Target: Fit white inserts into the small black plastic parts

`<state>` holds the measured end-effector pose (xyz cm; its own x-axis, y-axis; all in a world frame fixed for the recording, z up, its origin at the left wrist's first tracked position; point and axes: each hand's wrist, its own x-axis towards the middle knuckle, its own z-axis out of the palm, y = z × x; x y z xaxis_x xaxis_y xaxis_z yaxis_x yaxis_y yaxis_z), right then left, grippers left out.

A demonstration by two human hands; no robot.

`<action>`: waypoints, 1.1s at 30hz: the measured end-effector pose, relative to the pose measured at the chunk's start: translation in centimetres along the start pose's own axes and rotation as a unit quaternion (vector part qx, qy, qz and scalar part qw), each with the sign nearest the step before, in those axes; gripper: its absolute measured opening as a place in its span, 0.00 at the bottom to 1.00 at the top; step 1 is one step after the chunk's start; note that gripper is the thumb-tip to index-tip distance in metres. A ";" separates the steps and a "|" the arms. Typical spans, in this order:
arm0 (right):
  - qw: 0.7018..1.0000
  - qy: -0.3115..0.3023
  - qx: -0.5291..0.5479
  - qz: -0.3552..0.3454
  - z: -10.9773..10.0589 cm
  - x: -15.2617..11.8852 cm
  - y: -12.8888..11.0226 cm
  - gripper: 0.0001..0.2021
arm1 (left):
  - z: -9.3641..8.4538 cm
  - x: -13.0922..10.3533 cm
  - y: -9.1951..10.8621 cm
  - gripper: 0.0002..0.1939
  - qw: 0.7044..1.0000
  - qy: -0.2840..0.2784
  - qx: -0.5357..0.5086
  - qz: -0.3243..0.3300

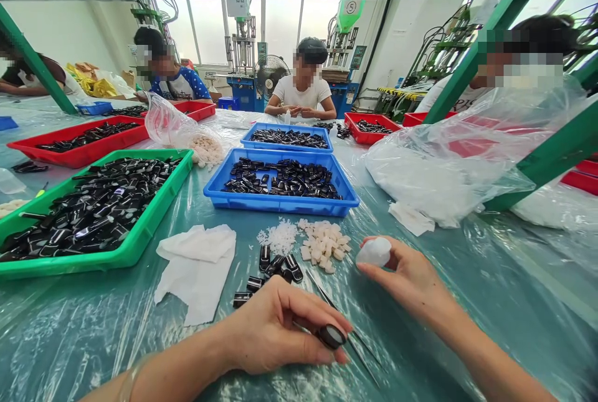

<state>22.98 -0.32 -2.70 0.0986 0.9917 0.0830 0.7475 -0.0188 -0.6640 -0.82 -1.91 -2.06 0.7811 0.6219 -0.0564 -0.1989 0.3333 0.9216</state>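
In my left hand (284, 327), a small black plastic piece (331, 336) with a pale oval end sits pinched between thumb and fingers. My right hand (411, 277) is closed around a translucent white plastic bottle (374, 252), held tilted above the table. A pair of metal tweezers (364, 355) lies on the plastic sheet, partly hidden under my left hand. Just beyond that hand are several loose black pieces (275, 265). Behind them sit a heap of small clear-white bits (279, 237) and a heap of beige chunks (324, 245).
A green tray (140, 237) and blue trays (280, 204) hold many black pieces. White cloth (199, 265) lies left of my hands. A large clear plastic bag (448, 165) and a green frame post (555, 153) stand at right. Several people sit across the table.
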 end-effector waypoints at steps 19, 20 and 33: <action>0.958 0.251 -0.056 -0.127 -1.4 -1.0 -1.4 0.26 | -0.2 0.2 0.4 0.11 0.993 0.033 0.106 0.035; 0.948 0.263 -0.070 -0.163 -1.2 -1.4 -1.8 0.20 | -0.2 0.2 0.4 0.11 0.993 0.034 0.108 0.033; 0.955 0.002 -0.081 -0.284 4.5 -1.9 -1.2 0.07 | 0.2 0.2 0.4 0.09 0.991 0.041 0.127 0.028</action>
<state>18.99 -1.57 -5.42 -0.3514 0.8470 0.3989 0.7723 0.5031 -0.3879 -0.63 -1.78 -1.63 0.7196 0.6939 -0.0244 -0.0771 0.1149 0.9904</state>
